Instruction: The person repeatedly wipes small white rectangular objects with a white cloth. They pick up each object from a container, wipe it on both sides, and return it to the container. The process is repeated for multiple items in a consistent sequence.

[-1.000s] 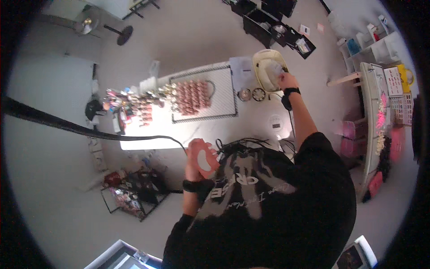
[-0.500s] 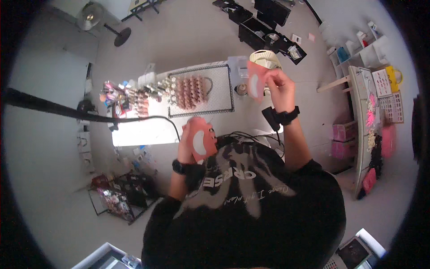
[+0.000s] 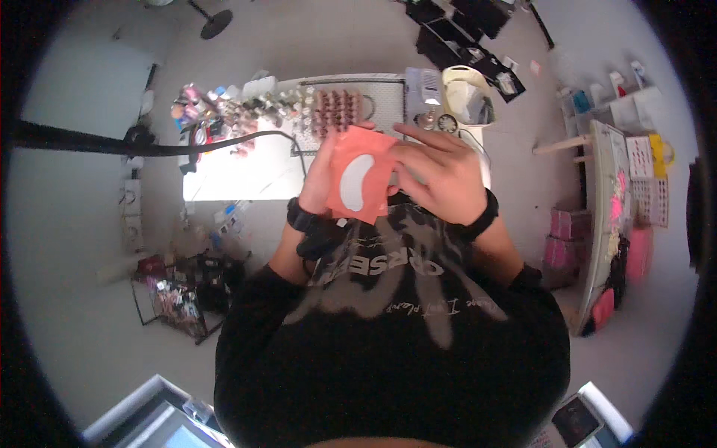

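A coral-pink eye patch packet (image 3: 379, 160) with a white crescent on its face is held in front of my chest. My left hand (image 3: 320, 178) is closed around its left side, the fingers mostly hidden behind it. My right hand (image 3: 450, 179) meets the packet's right edge, with thumb and fingers bent together there and one finger stretched past its top corner. More coral-pink shows around the edges, so several packets may be stacked; I cannot tell how many.
Beyond my hands, a white table (image 3: 239, 179) bears rows of brown-pink tubes (image 3: 337, 110), a cluster of bottles (image 3: 198, 104) and a cream bin (image 3: 452, 75). A black arm with a cable (image 3: 224, 143) crosses from the left. A side table (image 3: 602, 194) stands at right.
My right hand has come down and left from near the bin, bringing its packet to my left hand. My left hand has risen with its packet. The view has shifted.
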`<state>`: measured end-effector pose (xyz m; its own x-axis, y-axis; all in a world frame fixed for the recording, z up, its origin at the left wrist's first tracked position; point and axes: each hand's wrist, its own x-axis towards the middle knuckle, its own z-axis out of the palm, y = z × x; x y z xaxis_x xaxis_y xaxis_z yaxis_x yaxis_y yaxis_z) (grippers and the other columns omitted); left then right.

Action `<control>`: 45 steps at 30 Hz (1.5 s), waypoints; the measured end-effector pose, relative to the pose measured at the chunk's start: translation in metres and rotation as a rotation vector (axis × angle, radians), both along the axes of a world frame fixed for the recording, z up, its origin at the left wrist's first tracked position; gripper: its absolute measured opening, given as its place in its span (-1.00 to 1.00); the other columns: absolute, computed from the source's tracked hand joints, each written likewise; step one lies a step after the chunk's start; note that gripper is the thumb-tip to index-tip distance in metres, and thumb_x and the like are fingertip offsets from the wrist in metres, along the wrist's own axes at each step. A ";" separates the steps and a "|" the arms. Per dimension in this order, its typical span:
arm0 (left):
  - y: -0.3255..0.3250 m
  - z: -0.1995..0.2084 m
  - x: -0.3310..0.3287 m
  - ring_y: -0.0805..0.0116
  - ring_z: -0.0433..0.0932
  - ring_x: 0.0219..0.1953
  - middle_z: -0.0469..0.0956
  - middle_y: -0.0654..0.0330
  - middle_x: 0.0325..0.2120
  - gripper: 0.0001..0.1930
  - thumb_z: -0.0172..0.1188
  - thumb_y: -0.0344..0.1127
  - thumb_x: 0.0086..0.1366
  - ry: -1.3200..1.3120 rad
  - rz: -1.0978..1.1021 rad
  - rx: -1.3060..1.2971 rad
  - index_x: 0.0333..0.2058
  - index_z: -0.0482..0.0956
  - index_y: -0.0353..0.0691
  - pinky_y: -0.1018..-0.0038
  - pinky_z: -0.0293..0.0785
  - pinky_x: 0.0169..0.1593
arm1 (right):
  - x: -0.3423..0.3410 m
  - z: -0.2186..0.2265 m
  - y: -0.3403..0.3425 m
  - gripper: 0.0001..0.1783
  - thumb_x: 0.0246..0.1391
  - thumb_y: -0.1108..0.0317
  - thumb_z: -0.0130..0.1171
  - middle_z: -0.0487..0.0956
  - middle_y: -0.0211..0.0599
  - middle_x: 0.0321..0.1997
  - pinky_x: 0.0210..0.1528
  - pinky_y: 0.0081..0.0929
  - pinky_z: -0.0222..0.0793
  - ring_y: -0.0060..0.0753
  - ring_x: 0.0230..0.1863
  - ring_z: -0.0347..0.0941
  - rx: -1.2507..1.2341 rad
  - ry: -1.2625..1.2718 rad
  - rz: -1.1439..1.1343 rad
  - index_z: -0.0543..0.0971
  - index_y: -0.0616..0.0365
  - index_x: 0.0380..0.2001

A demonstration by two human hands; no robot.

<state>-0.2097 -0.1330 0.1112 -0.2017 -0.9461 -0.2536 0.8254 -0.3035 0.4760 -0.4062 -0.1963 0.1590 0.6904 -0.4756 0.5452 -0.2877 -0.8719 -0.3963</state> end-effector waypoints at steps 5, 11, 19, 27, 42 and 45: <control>0.005 -0.007 -0.001 0.13 0.46 0.03 0.41 -0.02 0.02 -0.52 -0.02 -0.22 0.28 -0.138 0.000 0.007 0.14 0.24 -0.25 0.26 0.44 0.07 | 0.008 -0.010 0.003 -0.67 -0.17 0.27 0.24 0.41 -0.26 0.15 0.25 -0.16 0.13 -0.19 0.22 0.27 -0.049 0.109 0.007 0.56 0.00 -0.23; -0.004 -0.021 0.002 0.16 0.43 0.07 0.39 0.02 0.04 -0.56 -0.04 -0.25 0.27 -0.216 -0.063 0.084 0.10 0.30 -0.28 0.26 0.42 0.08 | 0.015 -0.005 0.006 -0.57 -0.15 0.18 0.28 0.30 -0.19 0.24 0.31 -0.13 0.01 -0.19 0.29 0.18 -0.005 0.029 -0.012 0.52 -0.01 -0.14; -0.008 -0.048 0.004 0.20 0.35 0.14 0.34 0.08 0.08 -0.56 -0.09 -0.25 0.34 -0.449 -0.040 0.034 0.16 0.22 -0.27 0.31 0.37 0.14 | 0.023 -0.048 0.001 -0.46 -0.19 0.05 0.33 0.34 -0.24 0.22 0.33 -0.12 -0.01 -0.24 0.29 0.18 0.111 0.046 0.198 0.48 -0.02 -0.11; -0.017 -0.067 -0.008 0.12 0.50 -0.16 0.43 0.03 -0.07 -0.64 0.04 -0.26 0.25 -0.101 0.032 0.272 0.03 0.31 -0.02 0.18 0.53 -0.19 | -0.053 -0.106 -0.101 -0.71 0.00 0.21 0.21 0.58 -0.21 -0.15 -0.06 -0.26 0.39 -0.18 -0.11 0.50 0.601 -0.189 -0.213 0.57 0.05 -0.20; -0.007 -0.079 -0.034 0.13 0.52 -0.21 0.46 0.07 -0.14 -0.73 0.07 -0.17 0.26 -0.121 0.143 0.542 -0.10 0.33 -0.04 0.14 0.55 -0.20 | -0.111 -0.320 -0.354 -0.46 -0.20 0.09 0.36 0.57 -0.20 -0.05 0.02 -0.23 0.38 -0.13 0.02 0.46 0.584 0.884 -0.275 0.52 0.00 -0.10; 0.000 -0.075 -0.040 0.13 0.52 -0.21 0.46 0.06 -0.13 -0.71 0.09 -0.16 0.24 -0.101 0.174 0.539 -0.10 0.32 -0.04 0.13 0.55 -0.20 | -0.097 -0.356 -0.353 -0.49 -0.23 0.15 0.39 0.57 -0.17 -0.08 0.02 -0.27 0.40 -0.10 0.01 0.47 0.592 1.008 -0.387 0.53 0.05 -0.14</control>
